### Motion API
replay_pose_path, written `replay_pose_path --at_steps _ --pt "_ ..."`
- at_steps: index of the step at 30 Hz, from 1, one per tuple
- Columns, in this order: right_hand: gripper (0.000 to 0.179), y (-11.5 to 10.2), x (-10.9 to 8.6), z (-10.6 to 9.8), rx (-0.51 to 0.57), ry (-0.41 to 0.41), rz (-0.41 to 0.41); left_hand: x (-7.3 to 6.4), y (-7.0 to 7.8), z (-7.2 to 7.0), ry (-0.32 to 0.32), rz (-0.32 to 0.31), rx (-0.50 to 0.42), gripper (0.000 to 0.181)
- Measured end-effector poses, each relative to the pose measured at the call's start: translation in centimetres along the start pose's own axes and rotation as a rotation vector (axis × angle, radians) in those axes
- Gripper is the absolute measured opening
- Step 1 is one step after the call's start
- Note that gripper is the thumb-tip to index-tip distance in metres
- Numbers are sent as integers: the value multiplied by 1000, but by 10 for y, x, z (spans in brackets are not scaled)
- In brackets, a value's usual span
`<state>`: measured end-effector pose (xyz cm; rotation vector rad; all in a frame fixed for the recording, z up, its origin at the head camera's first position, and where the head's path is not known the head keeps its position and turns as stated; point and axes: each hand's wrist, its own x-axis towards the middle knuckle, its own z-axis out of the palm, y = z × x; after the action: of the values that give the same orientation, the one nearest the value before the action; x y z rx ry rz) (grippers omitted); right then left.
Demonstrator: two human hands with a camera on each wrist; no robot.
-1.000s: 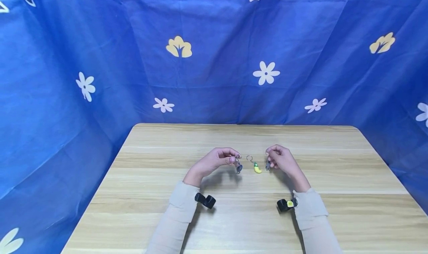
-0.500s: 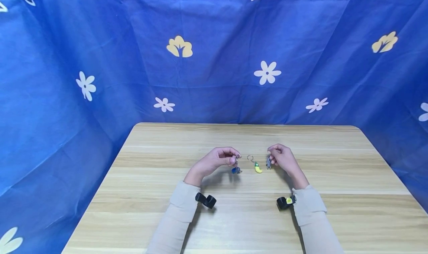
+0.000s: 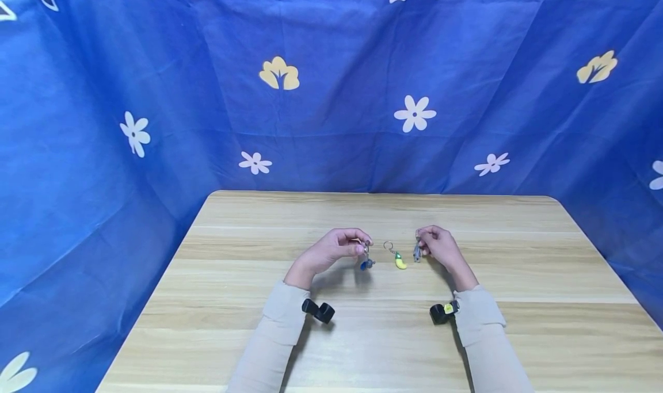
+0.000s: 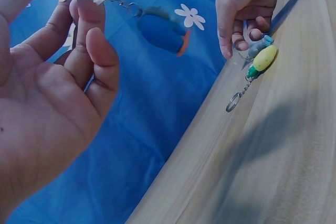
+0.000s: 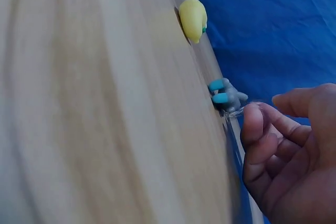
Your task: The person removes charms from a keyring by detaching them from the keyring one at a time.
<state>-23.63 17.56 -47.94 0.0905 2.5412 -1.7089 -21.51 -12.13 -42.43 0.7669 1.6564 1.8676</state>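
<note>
My left hand (image 3: 336, 249) pinches the metal ring end of a keychain above the table. Its blue charm (image 4: 160, 31), with an orange edge, dangles from a short chain; its kind is blurred. To the right, my right hand (image 3: 437, 246) has curled fingertips at the ring end of a second keychain, a small grey figure (image 5: 229, 96) with teal feet, low against the tabletop. The exact pinch is partly hidden by the fingers. Between both hands lies a yellow fruit-shaped keychain (image 3: 400, 261) with a green top, its ring pointing to the far side.
A pale wood-grain table (image 3: 362, 347) spreads under both hands, its far edge near the keychains. Behind it hangs a blue cloth (image 3: 331, 122) printed with flowers. A small black camera (image 3: 319, 311) is strapped on each sleeve's wrist.
The blue charm under my left hand has turned on its chain. My right hand has shifted slightly right, and the grey figure has turned and shows more clearly. The yellow keychain stays put.
</note>
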Motion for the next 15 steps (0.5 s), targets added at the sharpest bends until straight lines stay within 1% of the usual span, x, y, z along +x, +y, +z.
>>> replay_pose_path --at_steps 3,6,9,15 --pt "33 1 -2 -2 6 8 -3 0 0 1 11 8 4 50" --pt "36 -1 -4 -4 12 3 -6 0 1 2 23 20 5 49" --pt "38 -6 -8 -6 42 -11 -11 0 1 3 28 33 9 48" --pt "39 -19 -17 -7 122 -48 -59 1 0 3 -3 52 0 45"
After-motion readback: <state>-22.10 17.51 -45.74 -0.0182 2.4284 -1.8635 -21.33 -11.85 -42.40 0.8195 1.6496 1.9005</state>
